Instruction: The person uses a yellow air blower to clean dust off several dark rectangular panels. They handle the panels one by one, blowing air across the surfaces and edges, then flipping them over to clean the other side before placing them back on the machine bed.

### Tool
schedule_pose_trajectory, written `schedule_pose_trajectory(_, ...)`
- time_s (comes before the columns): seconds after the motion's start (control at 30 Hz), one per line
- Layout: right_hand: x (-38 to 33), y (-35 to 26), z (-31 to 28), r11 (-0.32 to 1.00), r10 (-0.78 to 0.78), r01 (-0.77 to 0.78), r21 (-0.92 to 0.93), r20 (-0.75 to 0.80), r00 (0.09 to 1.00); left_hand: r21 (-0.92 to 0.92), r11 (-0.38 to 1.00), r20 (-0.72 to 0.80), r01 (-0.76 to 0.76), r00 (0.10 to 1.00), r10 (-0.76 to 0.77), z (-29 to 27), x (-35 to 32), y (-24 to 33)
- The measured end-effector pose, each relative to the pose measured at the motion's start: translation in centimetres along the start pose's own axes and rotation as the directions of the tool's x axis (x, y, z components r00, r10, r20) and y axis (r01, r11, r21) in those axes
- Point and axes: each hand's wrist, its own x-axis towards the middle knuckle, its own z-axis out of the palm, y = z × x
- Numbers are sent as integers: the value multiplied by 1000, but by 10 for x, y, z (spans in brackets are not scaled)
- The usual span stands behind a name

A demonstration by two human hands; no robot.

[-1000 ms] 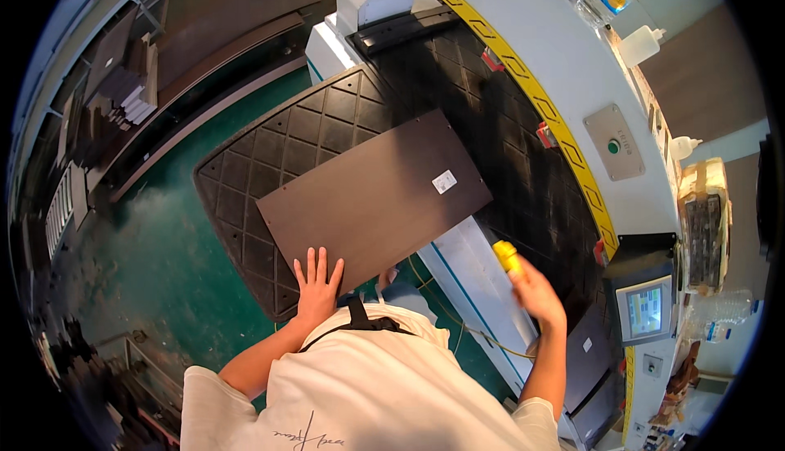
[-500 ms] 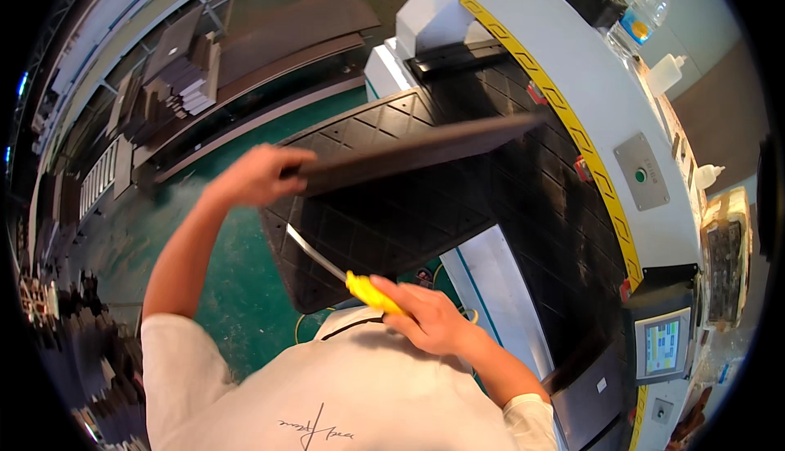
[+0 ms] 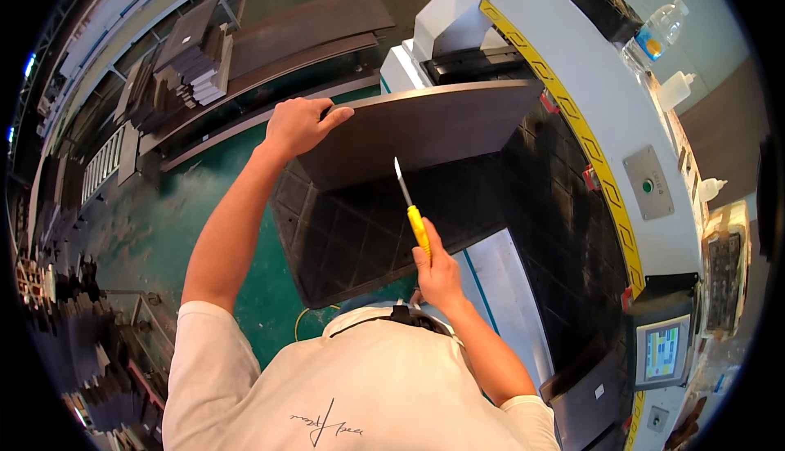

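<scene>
A dark brown flat panel stands tilted on its long edge on the black ribbed machine table. My left hand grips its upper left corner, with the thumb on the near face and the fingers partly hidden over the edge. In my right hand is a yellow-handled blade tool. Its narrow metal blade points up and away, in front of the panel's face. Whether it is a knife or a file I cannot tell. The blade's tip appears apart from the panel.
A white machine body with a yellow striped strip curves along the right, carrying a green button and a screen. A water bottle and small squeeze bottles stand on it. Stacked panels lie at the far left.
The panel has swung from nearly edge-on to showing its broad face. My left hand has risen rightward with its corner. My right hand has turned the blade tool upward, toward the panel.
</scene>
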Motion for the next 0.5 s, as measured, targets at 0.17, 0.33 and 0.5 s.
schedule_pose_trajectory(0.17, 14, 45, -7, 953, 301, -301, -41, 260, 918, 3, 999, -53, -38, 998, 38, 2, 0, 1)
schedule_pose_trajectory(0.33, 29, 136, -88, 802, 498, -423, 421, -82, 863, 3, 998, -104, -61, 993, 61, 4, -1, -3)
schedule_pose_trajectory(0.5, 26, 100, -118, 732, 379, -509, 453, 349, 857, 13, 998, -113, -57, 992, 58, 10, -5, -13)
